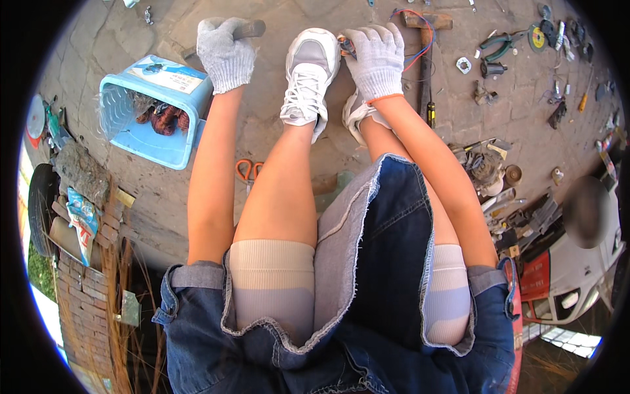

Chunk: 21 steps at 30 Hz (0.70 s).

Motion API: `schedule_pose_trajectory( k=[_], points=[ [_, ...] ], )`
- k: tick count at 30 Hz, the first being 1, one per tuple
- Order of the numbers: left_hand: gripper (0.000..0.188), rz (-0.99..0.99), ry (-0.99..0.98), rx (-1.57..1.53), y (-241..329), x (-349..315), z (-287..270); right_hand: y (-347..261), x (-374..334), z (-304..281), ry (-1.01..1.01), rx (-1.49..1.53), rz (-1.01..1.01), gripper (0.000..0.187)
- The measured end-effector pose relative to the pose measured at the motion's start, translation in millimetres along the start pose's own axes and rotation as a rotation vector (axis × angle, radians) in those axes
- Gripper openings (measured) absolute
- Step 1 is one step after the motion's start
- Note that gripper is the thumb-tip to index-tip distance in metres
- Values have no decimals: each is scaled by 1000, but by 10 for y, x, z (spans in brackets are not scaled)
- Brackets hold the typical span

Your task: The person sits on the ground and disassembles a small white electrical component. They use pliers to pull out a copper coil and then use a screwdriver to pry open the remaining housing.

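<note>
My left hand [226, 56], in a grey-white knit glove, is closed around a short tool [249, 28] with a thick, worn, cylindrical end sticking out to the right. A thin dark end of it shows left of the glove; the rest is hidden. My right hand [377, 56], gloved alike, is closed on a small dark and copper-coloured part [346, 45] beside my white shoe [310, 72]. Red and blue wires [433, 36] loop out from behind that glove. Just right of it lies a hammer [426, 72], its head at the far end.
A light-blue bin [157, 152] lies on its side at left, with reddish-brown coils [170, 119] inside. Orange-handled scissors [247, 169] lie near my leg. A screwdriver [431, 114], pliers [502, 44] and several metal parts are scattered at right. Bricks [82, 295] are stacked at lower left.
</note>
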<state>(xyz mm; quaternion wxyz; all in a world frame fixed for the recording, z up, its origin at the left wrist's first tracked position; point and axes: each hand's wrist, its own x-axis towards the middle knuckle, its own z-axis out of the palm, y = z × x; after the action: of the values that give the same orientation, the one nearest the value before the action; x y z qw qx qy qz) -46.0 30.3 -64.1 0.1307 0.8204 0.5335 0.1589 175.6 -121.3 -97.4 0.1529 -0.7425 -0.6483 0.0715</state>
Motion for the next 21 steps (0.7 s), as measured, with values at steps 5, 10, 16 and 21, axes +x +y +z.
schedule_pose_trajectory(
  k=[5, 10, 16, 21],
  points=[
    [15, 16, 20, -104, 57, 48, -131, -59, 61, -281, -43, 124, 77, 50],
    [10, 120, 133, -371, 714, 110, -719, -46, -94, -852, 63, 335, 308, 59],
    [27, 327, -70, -895, 1475, 199, -1058, -303, 159, -1300, -176, 745, 249, 59],
    [22, -21, -467, -1235, 2189, -245, -487, -272, 265, -1136, -12, 526, 100, 48]
  ],
)
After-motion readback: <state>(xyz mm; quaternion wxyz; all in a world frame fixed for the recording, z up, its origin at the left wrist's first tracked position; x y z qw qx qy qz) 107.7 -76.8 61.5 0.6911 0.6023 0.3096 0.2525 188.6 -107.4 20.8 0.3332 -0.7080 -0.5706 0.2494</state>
